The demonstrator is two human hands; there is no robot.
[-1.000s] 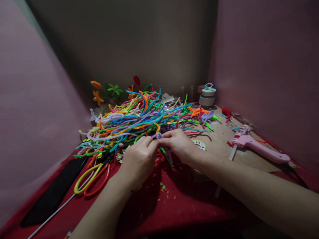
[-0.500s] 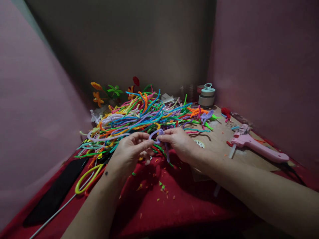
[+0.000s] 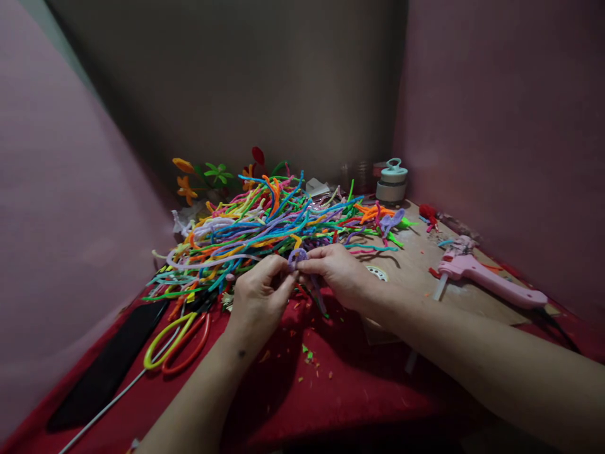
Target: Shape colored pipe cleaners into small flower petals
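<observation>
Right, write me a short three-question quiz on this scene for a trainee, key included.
1. Fill in: the scissors with smooth oval handle loops have one yellow loop and one ____ loop.

2. True or false: the pink glue gun with a long handle lies to the right of the multicoloured pile of fuzzy stems.

3. What are the left hand and right hand holding?
a) the scissors
b) a looped purple fuzzy stem
c) the glue gun

Key: 1. red; 2. true; 3. b

Pipe cleaners (image 3: pixel 269 228) and a glue gun (image 3: pixel 496 281) mark a craft corner.
</observation>
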